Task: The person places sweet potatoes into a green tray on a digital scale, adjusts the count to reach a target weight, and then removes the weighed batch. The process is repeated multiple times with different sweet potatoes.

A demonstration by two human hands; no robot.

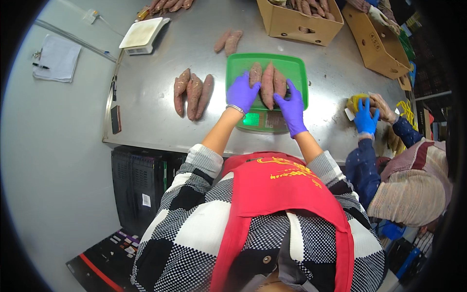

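Note:
A green digital scale with a lit display (251,119) stands before me, and its green tray (268,57) holds three sweet potatoes side by side. My left hand (242,92), in a purple glove, has its thumb and fingers about the lower part of the left sweet potato (255,73). The middle sweet potato (267,85) lies between my hands. With thumb and fingers on either side, my right hand (293,107), also purple-gloved, grips the lower end of the right sweet potato (280,82). Left of the scale, three more sweet potatoes (194,95) lie on the metal table (149,95).
Two sweet potatoes (228,42) lie beyond the tray. A white scale (143,34) stands at the far left. Cardboard boxes (303,27) are at the back right. On the right, a co-worker's gloved hands (366,116) hold a yellow net bag (353,103).

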